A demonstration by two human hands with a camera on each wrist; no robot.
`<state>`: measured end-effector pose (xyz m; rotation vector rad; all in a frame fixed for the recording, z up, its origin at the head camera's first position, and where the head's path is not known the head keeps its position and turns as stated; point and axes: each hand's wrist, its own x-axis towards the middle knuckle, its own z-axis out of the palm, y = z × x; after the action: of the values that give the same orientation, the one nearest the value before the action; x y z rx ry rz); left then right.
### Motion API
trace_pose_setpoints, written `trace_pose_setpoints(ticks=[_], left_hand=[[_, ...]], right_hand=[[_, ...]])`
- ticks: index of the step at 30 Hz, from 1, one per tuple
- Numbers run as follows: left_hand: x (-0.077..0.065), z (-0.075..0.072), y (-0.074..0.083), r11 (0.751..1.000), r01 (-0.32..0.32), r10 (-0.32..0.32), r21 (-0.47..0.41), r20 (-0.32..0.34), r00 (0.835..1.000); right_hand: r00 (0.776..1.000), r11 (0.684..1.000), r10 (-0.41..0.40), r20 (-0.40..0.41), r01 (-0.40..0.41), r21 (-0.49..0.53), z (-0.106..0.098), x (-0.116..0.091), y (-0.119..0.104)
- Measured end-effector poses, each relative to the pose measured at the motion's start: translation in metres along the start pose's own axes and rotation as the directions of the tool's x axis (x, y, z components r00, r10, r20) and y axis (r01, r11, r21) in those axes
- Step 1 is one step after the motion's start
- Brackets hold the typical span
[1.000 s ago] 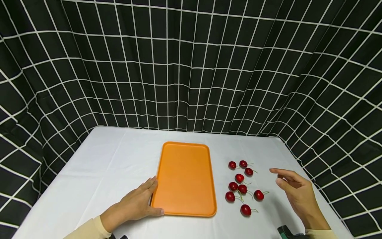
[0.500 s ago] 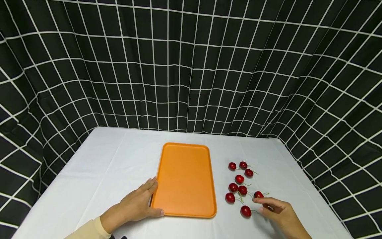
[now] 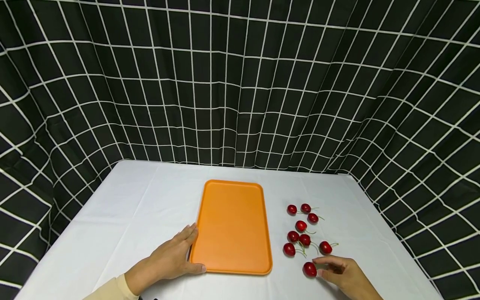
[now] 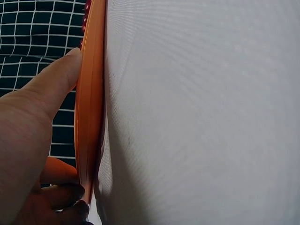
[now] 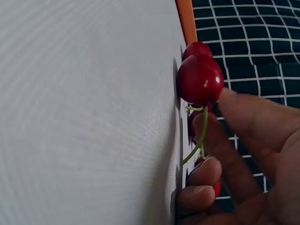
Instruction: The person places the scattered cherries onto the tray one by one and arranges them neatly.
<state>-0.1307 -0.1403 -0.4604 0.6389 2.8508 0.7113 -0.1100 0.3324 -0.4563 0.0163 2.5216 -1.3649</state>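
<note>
My left hand (image 3: 165, 256) rests at the near left corner of an orange tray (image 3: 234, 227), fingers along its left edge and thumb at the front edge. In the left wrist view the thumb (image 4: 58, 75) lies against the tray's side wall (image 4: 90, 103). My right hand (image 3: 346, 275) is at the nearest red cherry (image 3: 309, 269), pinching its right side between thumb and index finger. The right wrist view shows the thumb tip touching this cherry (image 5: 200, 79), its green stem (image 5: 204, 129) hanging in front of the fingers.
Several more red cherries with stems lie right of the tray, among them one cherry (image 3: 325, 248) just beyond my right hand and another cherry (image 3: 289, 249) farther left. A white cloth (image 3: 157, 196) covers the table. A black curtain with white grid lines (image 3: 225, 83) surrounds it.
My right hand has come left and down from the table's right side to the nearest cherry, which has shifted slightly toward me. My left hand stays at the tray.
</note>
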Motion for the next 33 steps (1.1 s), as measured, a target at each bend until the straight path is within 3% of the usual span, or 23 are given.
trace_pose_setpoints(ticks=[6,16,21,24,29,33], left_hand=[[-0.001,-0.001,0.002,1.0,-0.007,0.007,-0.017,0.003,1.0],[-0.001,-0.001,0.001,1.0,0.008,-0.008,-0.013,0.013,1.0],[-0.001,0.0,0.001,1.0,0.005,-0.005,-0.017,0.01,1.0],[-0.002,0.0,0.001,1.0,-0.005,0.006,-0.021,0.008,1.0],[-0.002,-0.001,0.001,0.999,-0.021,0.022,-0.025,0.005,1.0],[-0.002,-0.001,0.001,0.999,-0.02,0.02,-0.029,0.006,1.0]], right_hand=[[0.999,0.995,-0.04,-0.034,0.037,-0.09,0.005,0.002,0.0],[0.996,0.994,-0.025,-0.091,0.015,-0.109,0.009,0.002,0.0],[0.994,0.993,-0.075,-0.082,0.067,-0.1,0.005,0.002,-0.002],[0.978,0.985,-0.154,-0.14,0.142,-0.094,0.002,0.003,-0.009],[0.929,0.961,-0.275,-0.249,0.262,-0.083,-0.002,0.009,-0.032],[0.923,0.957,-0.289,-0.254,0.283,-0.061,-0.005,0.019,-0.056]])
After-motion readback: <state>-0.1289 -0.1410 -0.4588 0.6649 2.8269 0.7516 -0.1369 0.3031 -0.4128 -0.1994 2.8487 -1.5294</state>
